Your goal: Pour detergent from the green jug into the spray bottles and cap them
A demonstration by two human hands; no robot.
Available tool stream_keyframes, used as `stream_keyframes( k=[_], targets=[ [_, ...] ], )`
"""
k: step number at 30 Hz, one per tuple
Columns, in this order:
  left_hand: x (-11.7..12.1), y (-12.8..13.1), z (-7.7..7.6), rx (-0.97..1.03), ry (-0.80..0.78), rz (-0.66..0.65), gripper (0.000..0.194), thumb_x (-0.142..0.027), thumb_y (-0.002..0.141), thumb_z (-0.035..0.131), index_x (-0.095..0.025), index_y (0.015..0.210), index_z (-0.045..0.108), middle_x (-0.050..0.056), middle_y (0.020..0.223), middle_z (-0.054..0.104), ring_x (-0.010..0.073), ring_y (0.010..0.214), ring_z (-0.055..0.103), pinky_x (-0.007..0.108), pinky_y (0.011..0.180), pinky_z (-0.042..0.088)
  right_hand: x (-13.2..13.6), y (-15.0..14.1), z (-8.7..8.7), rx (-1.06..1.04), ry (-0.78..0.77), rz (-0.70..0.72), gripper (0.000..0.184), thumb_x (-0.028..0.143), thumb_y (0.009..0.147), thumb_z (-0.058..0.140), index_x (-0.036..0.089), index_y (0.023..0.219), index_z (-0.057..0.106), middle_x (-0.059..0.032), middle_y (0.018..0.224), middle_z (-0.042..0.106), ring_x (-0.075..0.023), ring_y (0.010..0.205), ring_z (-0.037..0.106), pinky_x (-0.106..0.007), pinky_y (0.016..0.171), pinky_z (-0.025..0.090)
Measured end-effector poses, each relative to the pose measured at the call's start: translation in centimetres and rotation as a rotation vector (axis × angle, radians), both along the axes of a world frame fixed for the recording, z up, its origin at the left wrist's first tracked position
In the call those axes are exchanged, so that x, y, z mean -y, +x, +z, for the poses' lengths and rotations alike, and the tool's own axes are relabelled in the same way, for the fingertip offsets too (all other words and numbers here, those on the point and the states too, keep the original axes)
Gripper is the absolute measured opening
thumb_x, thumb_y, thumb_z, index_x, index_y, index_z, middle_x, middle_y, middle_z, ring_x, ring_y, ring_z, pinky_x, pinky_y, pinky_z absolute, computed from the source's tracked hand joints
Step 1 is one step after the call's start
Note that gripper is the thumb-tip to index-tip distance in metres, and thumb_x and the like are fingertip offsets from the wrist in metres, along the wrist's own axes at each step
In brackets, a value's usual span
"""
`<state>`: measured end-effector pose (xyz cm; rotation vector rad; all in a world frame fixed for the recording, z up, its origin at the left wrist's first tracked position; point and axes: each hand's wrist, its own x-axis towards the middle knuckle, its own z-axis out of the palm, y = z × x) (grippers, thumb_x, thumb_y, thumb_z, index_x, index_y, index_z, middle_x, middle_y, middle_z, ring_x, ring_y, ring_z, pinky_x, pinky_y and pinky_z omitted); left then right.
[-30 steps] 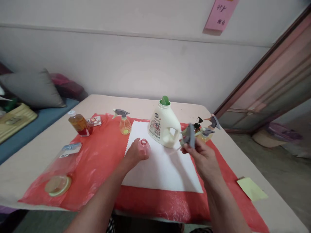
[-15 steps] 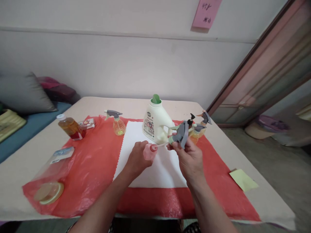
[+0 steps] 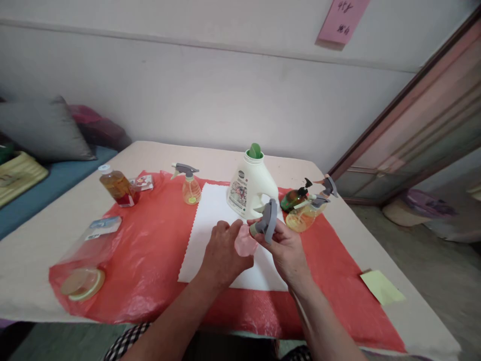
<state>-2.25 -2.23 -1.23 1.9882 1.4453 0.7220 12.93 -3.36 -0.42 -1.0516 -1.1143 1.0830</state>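
The person had the pink bottle [image 3: 245,242] above the middle of the white cloth [image 3: 195,250], just nearer the cloth's front edge than the cream jug [image 3: 255,193], which stood toward the far edge. The left hand [image 3: 225,250] was curled round the bottle, fingers on the far side and thumb on the near. The right hand [image 3: 288,250] pinched the grey spray head [image 3: 269,220] between thumb and fingers, its collar right up against the bottle's mouth. Whether the threads had caught, I couldn't tell.

To my mind, seating that head well called for steadying the bottle without squeezing its soft-looking sides, lining the collar up square with the neck, and turning it gently until it bit. If it leaned or stuck, backing off seemed wiser than forcing a crossed thread.
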Motion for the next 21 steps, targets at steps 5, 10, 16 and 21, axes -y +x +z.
stream_keyframes(
  k=[5, 10, 16, 21],
  targets=[
    [0.1, 0.6, -0.1, -0.034, 0.034, 0.056, 0.058, -0.020, 0.065, 0.067, -0.024, 0.121, 0.054, 0.009, 0.105, 0.050, 0.0297, 0.102, 0.051, 0.043, 0.090, 0.045, -0.2, -1.5, -1.0, -0.123, -0.015, -0.127, 0.031, 0.033, 0.072, 0.082, 0.026, 0.099, 0.068, -0.0012, 0.099, 0.075, -0.0175, 0.091, 0.067, -0.034, 0.085, 0.052],
    [0.5, 2.1, -0.2, 0.064, 0.084, 0.102, 0.064, -0.023, 0.065, 0.071, -0.023, 0.125, 0.051, 0.009, 0.107, 0.053, 0.0307, 0.104, 0.053, 0.047, 0.094, 0.043, -0.1, -2.2, -1.5, 0.048, 0.025, -0.175, 0.028, 0.044, 0.088, 0.063, 0.024, 0.106, 0.069, -0.0052, 0.113, 0.073, -0.0209, 0.104, 0.064, -0.038, 0.096, 0.047],
    [0.5, 1.4, 0.2, 0.608, -0.271, 0.036, 0.090, -0.025, 0.052, 0.084, -0.025, 0.133, 0.046, 0.008, 0.118, 0.058, 0.0273, 0.110, 0.057, 0.041, 0.095, 0.045, -0.5, -0.3, -1.0, 0.040, 0.017, -0.303, 0.030, 0.048, 0.090, 0.055, 0.021, 0.087, 0.068, -0.0039, 0.088, 0.073, -0.0201, 0.085, 0.065, -0.036, 0.085, 0.048],
    [0.2, 0.6, 0.1, 0.963, -0.746, 0.058, 0.062, -0.066, 0.073, 0.067, -0.022, 0.115, 0.058, 0.007, 0.099, 0.066, 0.0200, 0.088, 0.067, 0.032, 0.075, 0.052, -0.1, 1.7, 0.9, -0.205, 0.109, -0.329, 0.023, 0.045, 0.086, 0.055, 0.023, 0.083, 0.062, -0.0017, 0.080, 0.072, -0.0207, 0.083, 0.066, -0.037, 0.082, 0.049]
  ],
)
